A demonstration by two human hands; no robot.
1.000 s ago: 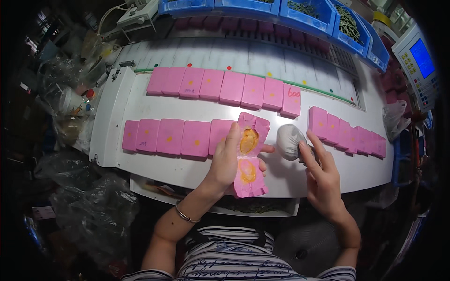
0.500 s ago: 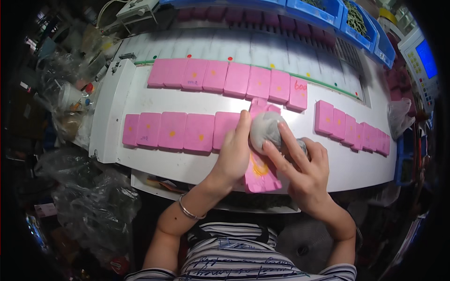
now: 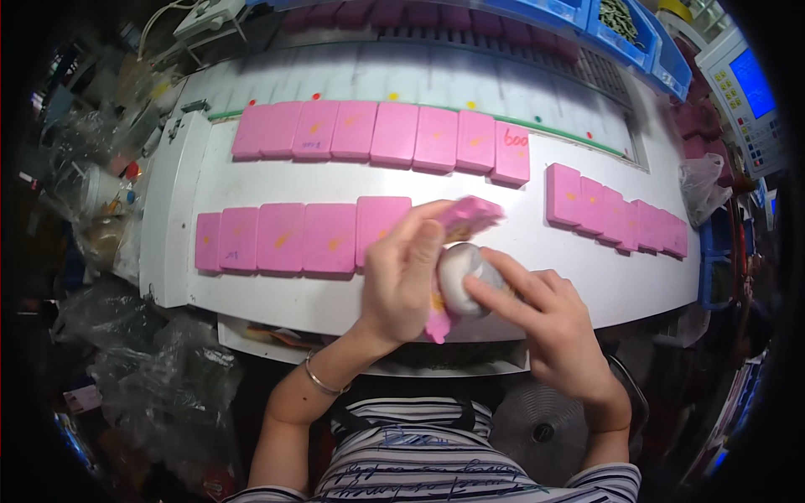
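My left hand (image 3: pixel 402 281) is closed round a pink rubbery slab (image 3: pixel 474 215) with yellow marks. The slab is bent, and its ends stick out above and below the fingers. Against its inner side rests a rounded, grey-white pouch-like lump (image 3: pixel 457 277). My right hand (image 3: pixel 553 323) pinches this lump from the right, with thumb and fingers round it. Both hands are over the front part of the white tabletop (image 3: pixel 461 189). Part of the slab is hidden by my left hand and the lump.
A back row of pink blocks (image 3: pixel 394 134), a front-left row (image 3: pixel 281 239) and a right-hand row (image 3: pixel 579 197) stand on the table. Behind are blue bins (image 3: pixel 620 29). A control panel with a blue screen (image 3: pixel 750 84) is at right, plastic bags (image 3: pixel 159 369) at left.
The pink slab, stretched out beneath the lump before, is now bent up around it. My right hand has moved lower with the lump. The whole view has shifted a little.
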